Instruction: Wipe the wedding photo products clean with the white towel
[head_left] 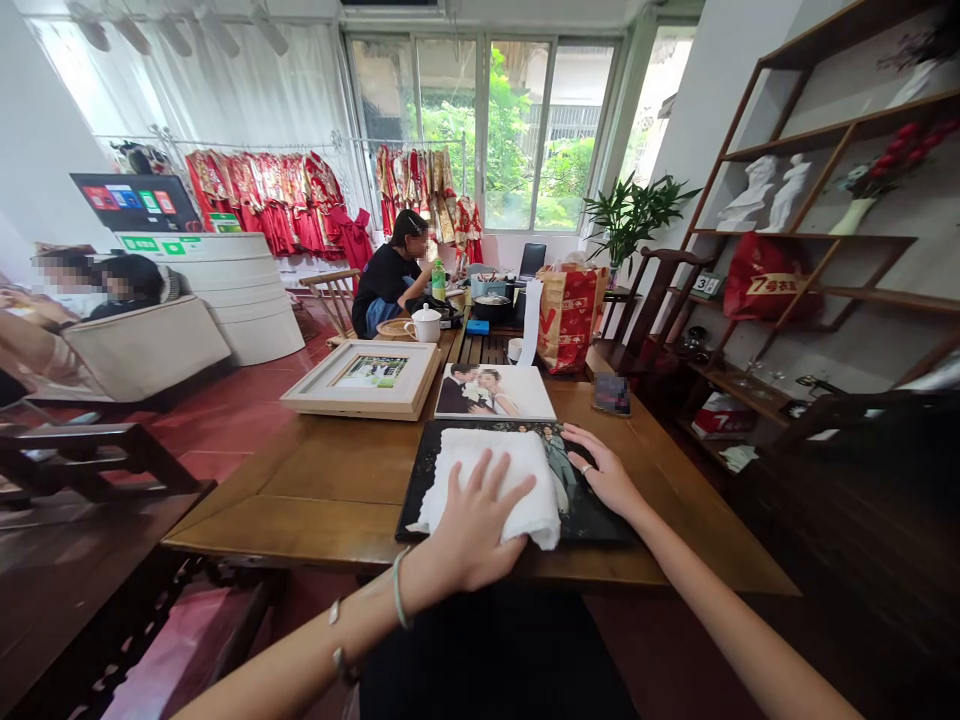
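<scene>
A dark photo album (592, 520) with a wedding picture on its cover lies at the near edge of the wooden table (337, 490). A folded white cloth (480, 455) covers much of the cover. My left hand (472, 520) lies flat on the cloth, fingers spread. My right hand (604, 472) rests flat on the album's right side beside the cloth, fingers stretched out, a ring on one finger.
Beyond the album lie a second wedding photo print (495, 392) and a pale framed picture (364, 378). A phone (611, 394) sits to the right. Farther back stand a teapot (426, 324), a red gift bag (568, 318) and a seated person (390, 280). Wooden shelves (817, 240) line the right wall.
</scene>
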